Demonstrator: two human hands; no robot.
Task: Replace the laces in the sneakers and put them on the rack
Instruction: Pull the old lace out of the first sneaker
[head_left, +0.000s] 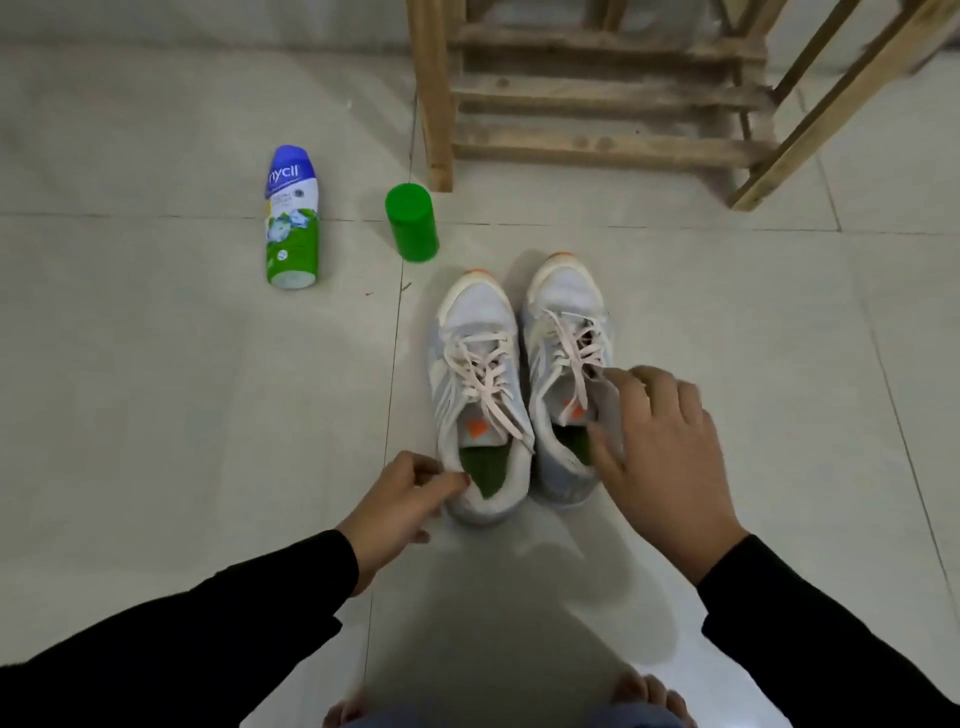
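Pair of sneakers (519, 384) sits centre frame on the floor (156, 415), toes pointing toward the wooden rack (597, 104) at upper right. Both shoes are laced; the left one's laces (485, 382) are threaded through and hang loose toward the collar, the right one's look threaded too, ends partly hidden by your hand. Whether these are the old or the new laces cannot be told; no spare laces show anywhere. Your left hand (400, 499) is at the heel collar of the left shoe, fingers pressed together in a pinch on its rim. Your right hand (660, 441) grips the right shoe at the tongue and collar, thumb inside the opening, fingers curled over the side. A powder bottle (292, 218) and a green can (413, 223) stand at upper left, well apart from the shoes. Judgement: lacing looks near done or not yet undone; racking is left, since the rack holds nothing in view.
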